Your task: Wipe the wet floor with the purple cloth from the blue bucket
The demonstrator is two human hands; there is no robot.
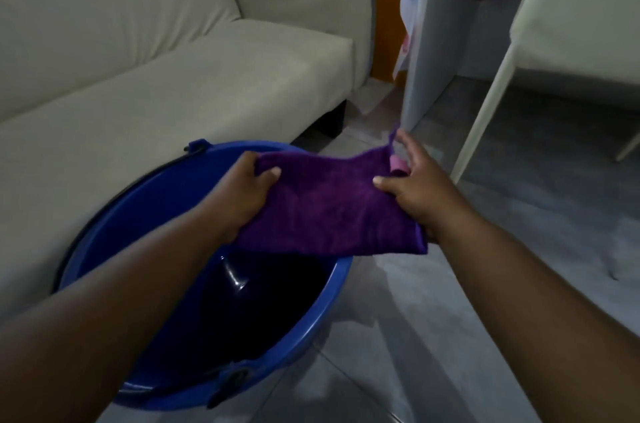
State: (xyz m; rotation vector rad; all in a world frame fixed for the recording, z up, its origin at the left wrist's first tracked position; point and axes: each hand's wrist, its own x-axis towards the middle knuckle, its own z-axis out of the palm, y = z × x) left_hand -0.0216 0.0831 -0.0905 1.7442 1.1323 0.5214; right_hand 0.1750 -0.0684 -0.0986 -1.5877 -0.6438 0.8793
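**Cloth held over bucket, sitting-room floor**

Forearms: two bare forearms enter from the bottom corners and reach forward over the bucket.

Bucket (pixel 332 287): blue plastic, round, standing on the floor just beside the sofa front. Dark handle lies along the rim, with a dark lug at the near edge and a blue one at the far edge. The inside is dark; whether it holds water cannot be told.

Cloth (pixel 332 208): purple, plush, stretched between both hands above the far half of the bucket, its lower edge hanging over the rim on the right. A small pink tag and a thin loop show at its right top corner.

Left hand (pixel 249 194): fingers clenched on the left end of the cloth, thumb on top.

Right hand (pixel 419 187): thumb and lower fingers pinch the right end of the cloth; the upper fingers stand extended and loose.

Floor (pixel 519 249): grey tiles with pale joints; faint sheen and mottled patches to the right.

Sofa (pixel 156 76): cream, cushioned, on a short dark leg, filling the left and top.

Right side: a pale upright panel (pixel 436 42) with flowered fabric beside it, and a white table leg (pixel 491 93) slanting down to the floor.
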